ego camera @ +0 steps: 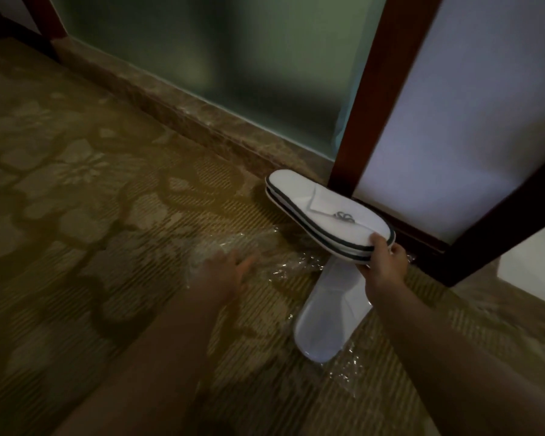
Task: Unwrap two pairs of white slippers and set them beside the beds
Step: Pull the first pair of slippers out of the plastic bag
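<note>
My right hand (383, 265) grips the toe end of a stacked pair of white slippers (315, 209) with dark trim, held flat just above the carpet. Below it another white slipper pair (331, 313) lies on the floor inside clear plastic wrap. My left hand (224, 275), blurred, hovers with fingers spread over a crumpled clear plastic wrapper (233, 247) on the carpet. Whether the hand touches the wrapper I cannot tell.
A patterned brown carpet (92, 199) covers the floor. A stone sill (177, 102) runs under a frosted glass panel (217, 51). A dark wooden frame (368, 99) with a white panel stands at the right, close behind the held slippers.
</note>
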{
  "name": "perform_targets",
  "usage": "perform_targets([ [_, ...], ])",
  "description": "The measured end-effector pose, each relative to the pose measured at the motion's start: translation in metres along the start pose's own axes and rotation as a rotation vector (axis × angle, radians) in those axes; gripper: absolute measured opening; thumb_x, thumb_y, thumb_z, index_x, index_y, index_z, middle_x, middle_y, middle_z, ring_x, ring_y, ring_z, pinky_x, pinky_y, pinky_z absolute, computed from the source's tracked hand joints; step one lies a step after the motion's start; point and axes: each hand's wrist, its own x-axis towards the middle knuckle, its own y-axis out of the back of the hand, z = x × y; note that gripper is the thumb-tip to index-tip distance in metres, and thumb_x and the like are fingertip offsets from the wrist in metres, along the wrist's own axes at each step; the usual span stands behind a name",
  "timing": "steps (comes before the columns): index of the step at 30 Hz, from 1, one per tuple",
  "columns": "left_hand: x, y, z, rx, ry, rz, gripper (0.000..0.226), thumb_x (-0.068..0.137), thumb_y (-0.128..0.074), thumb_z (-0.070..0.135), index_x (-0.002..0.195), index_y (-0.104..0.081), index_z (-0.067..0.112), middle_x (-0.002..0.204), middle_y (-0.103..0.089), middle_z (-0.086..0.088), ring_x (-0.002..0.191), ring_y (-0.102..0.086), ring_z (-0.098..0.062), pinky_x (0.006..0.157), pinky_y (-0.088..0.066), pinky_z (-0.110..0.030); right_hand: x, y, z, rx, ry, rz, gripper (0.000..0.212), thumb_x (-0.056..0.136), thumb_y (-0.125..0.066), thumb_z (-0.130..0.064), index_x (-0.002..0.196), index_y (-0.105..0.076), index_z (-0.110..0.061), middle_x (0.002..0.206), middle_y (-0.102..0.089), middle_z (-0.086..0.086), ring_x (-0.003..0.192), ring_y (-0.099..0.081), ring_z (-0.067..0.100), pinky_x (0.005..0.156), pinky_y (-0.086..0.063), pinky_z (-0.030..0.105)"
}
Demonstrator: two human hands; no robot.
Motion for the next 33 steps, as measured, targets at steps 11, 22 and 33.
perform_targets([
  [11, 0.014, -0.009, 0.025, -0.188, 0.283, 0.076, 0.040, 0.096, -0.033, 0.036, 0.123, -0.052, 0.014, 0.121, -0.062, -0.015, 0.112, -0.058, -0.034, 0.093, -0.044, -0.041, 0.010, 0.002, -0.001, 0.116, -0.046, -0.011, 0.047, 0.089, -0.058, -0.017, 0.133, -0.043, -0.010, 0.134, -0.051, 0.015, 0.076, -0.054, 0.012, 0.058, -0.050, 0.031],
  [22, 0.002, 0.021, 0.066, -0.109, 0.191, 0.107, 0.058, 0.096, -0.027, 0.048, 0.135, -0.038, 0.006, 0.127, -0.060, -0.017, 0.117, -0.058, -0.033, 0.099, -0.040, -0.042, 0.001, 0.006, -0.008, 0.033, -0.022, -0.064, 0.045, 0.090, -0.056, -0.018, 0.133, -0.045, -0.013, 0.133, -0.051, 0.013, 0.101, -0.053, 0.023, 0.076, -0.052, 0.037],
  [33, -0.034, 0.084, 0.037, -0.607, -0.054, 0.629, 0.024, 0.090, -0.052, 0.030, 0.103, -0.049, 0.010, 0.098, -0.051, -0.005, 0.093, -0.056, -0.027, 0.076, -0.048, -0.041, -0.038, -0.002, -0.029, -0.131, 0.106, -0.122, 0.043, 0.088, -0.060, -0.025, 0.128, -0.053, -0.011, 0.120, -0.059, 0.007, 0.112, -0.058, 0.027, 0.099, -0.049, 0.046],
])
